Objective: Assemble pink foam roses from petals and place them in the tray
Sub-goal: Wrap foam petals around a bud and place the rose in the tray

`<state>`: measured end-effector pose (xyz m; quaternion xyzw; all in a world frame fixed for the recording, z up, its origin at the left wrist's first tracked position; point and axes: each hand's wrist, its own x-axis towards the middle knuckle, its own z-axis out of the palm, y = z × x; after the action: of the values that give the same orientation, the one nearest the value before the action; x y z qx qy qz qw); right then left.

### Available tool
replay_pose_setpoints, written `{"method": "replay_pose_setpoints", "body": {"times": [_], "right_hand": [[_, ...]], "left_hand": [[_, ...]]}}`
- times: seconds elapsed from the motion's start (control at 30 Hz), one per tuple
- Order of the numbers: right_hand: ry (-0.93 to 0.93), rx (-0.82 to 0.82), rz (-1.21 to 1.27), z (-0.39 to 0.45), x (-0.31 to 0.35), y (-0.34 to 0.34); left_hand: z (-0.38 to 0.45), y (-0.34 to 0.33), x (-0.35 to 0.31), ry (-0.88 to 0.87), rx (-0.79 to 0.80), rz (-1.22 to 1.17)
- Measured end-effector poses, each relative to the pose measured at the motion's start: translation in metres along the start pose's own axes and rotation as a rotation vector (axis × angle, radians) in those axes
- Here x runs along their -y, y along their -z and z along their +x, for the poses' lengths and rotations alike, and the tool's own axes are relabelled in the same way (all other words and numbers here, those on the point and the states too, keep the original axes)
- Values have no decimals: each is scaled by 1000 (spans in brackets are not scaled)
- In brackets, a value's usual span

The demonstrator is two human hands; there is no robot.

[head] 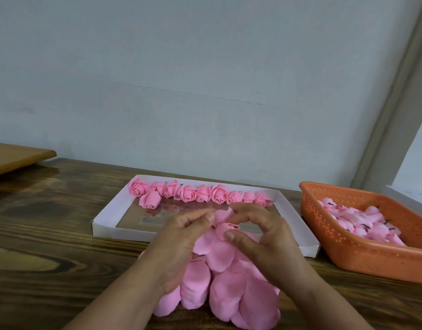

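A small pink foam rosebud [225, 231] with loose petals around it is held between both hands just in front of the white tray [102, 216]. My left hand [179, 236] pinches a petal at the bud's left side. My right hand [264, 236] grips the bud, thumb against its front and fingers curled over the top. A pile of pink petals [219, 287] lies on the table beneath my hands. Several finished pink roses [188, 192] line the tray's far edge.
An orange perforated basket [362, 248] at the right holds several pink buds with dark stems [357, 222]. A wooden board [17, 156] lies at the far left. A white box corner [405, 198] shows behind the basket. The dark wooden table [50, 234] meets a grey wall.
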<state>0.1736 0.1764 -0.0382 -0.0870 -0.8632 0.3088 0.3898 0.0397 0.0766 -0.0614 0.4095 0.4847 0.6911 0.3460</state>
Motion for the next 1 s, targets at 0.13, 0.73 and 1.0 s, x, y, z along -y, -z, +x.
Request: {"method": "replay_pose_setpoints", "body": {"times": [0.13,0.73,1.0], "right_hand": [[6,-82,10,0,1,-1],[-209,-133,302,2,3,1],[-278,-57,442,2,1,1]], "left_hand": [[0,-1,-3,10,14,-2],[-5,-10,1,-35,-51,236],[-6,-10,-3,-65,30,244]]}}
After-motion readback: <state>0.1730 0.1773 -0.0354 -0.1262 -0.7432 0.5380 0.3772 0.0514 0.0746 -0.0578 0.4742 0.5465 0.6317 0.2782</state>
